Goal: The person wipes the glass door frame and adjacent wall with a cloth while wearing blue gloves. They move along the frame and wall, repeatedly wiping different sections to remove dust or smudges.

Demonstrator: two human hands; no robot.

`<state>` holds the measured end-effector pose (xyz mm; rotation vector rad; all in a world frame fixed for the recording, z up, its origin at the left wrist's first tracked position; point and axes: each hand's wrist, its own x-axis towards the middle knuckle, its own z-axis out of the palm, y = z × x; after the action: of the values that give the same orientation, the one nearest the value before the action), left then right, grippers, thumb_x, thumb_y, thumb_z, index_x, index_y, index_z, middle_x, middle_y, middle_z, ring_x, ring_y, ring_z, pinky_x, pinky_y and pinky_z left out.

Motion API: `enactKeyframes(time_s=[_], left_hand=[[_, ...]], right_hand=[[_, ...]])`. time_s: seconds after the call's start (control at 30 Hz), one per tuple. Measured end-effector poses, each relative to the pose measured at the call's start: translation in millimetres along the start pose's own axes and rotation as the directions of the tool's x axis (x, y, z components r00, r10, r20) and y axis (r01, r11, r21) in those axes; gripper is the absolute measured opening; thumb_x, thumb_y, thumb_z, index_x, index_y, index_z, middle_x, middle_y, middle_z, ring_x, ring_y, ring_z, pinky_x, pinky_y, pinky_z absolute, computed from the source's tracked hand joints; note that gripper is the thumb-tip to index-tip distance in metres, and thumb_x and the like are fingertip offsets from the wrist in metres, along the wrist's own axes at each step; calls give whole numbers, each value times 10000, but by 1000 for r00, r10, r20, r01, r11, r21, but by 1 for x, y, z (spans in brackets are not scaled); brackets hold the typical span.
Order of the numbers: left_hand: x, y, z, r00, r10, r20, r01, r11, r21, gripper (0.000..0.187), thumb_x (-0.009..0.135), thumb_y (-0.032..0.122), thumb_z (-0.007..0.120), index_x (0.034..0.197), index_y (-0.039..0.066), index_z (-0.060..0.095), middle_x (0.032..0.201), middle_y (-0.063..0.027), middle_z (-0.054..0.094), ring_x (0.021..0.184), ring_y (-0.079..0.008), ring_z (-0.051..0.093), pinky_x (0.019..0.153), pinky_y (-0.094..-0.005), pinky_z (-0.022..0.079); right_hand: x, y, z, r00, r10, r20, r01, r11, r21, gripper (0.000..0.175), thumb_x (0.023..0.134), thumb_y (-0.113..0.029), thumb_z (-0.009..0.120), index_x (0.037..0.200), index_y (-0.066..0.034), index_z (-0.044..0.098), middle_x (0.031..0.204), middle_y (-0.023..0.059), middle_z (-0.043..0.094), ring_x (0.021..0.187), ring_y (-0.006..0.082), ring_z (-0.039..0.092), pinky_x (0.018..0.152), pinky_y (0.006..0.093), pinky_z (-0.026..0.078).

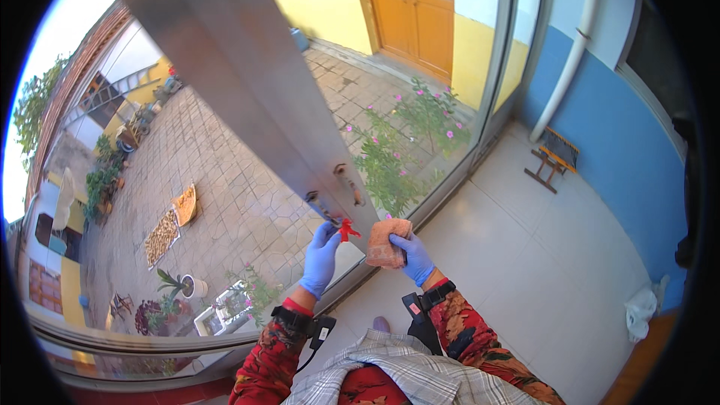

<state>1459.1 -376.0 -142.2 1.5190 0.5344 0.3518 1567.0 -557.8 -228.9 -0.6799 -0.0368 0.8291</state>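
My left hand (320,263), in a blue disposable glove, has its fingers around the lower end of a metal door handle (322,206). A red ribbon (349,230) hangs there beside the fingertips. The handle sits on the edge of a metal-framed glass door (253,84). My right hand (413,257), gloved the same way, grips a folded orange-pink terry cloth (388,243) in front of the door's metal stile. On the stile's near face is a second metal fitting (350,184), a little above the cloth.
A small folding stool (554,156) stands by the blue wall (607,180) at right. Below it lies pale tiled floor (506,270); a white plastic bag (640,312) sits at far right. Through the glass are flowering plants (394,163), a white plant pot (194,287) and a paved courtyard (236,180).
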Motion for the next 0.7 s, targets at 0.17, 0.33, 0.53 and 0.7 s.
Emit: enactKeyframes(time_s=[0.17, 0.33, 0.53, 0.7], left_hand=[[3, -7, -4, 996, 47, 71, -46, 999, -19, 440, 963, 122, 577, 1360, -37, 474, 1268, -107, 587, 1172, -161, 542, 1023, -292, 411], [-41, -10, -13, 993, 118, 25, -119, 991, 63, 513, 942, 172, 631, 1390, -6, 453, 1304, -145, 570, 1215, -222, 545, 1062, -323, 394], [-77, -4, -35, 953, 293, 83, -304, 916, 261, 585, 937, 196, 650, 1448, 55, 402, 1400, -141, 478, 1296, -234, 466, 1093, -360, 364], [-70, -4, -55, 993, -33, 115, 62, 964, -258, 673, 940, 292, 652, 1472, 18, 345, 1453, -127, 434, 1312, -202, 439, 1107, -342, 351]], right_hand=[[-4, -21, 68, 949, -302, 90, 289, 717, -635, 373, 857, -94, 718, 1193, 10, 593, 1109, 87, 665, 994, 167, 640, 881, 310, 517], [-18, 19, 101, 851, -519, -77, 219, 485, -847, 435, 849, -207, 741, 1176, 41, 598, 1042, 132, 694, 956, 172, 655, 831, 316, 515], [-31, 44, 108, 981, -190, -35, 129, 782, -610, 356, 849, -129, 711, 1142, 53, 621, 1058, 107, 693, 968, 172, 650, 846, 303, 511], [-41, 29, 123, 978, 134, 158, -87, 958, -272, 465, 864, -65, 580, 1307, 57, 507, 1242, 132, 610, 1144, 221, 598, 1025, 343, 458]])
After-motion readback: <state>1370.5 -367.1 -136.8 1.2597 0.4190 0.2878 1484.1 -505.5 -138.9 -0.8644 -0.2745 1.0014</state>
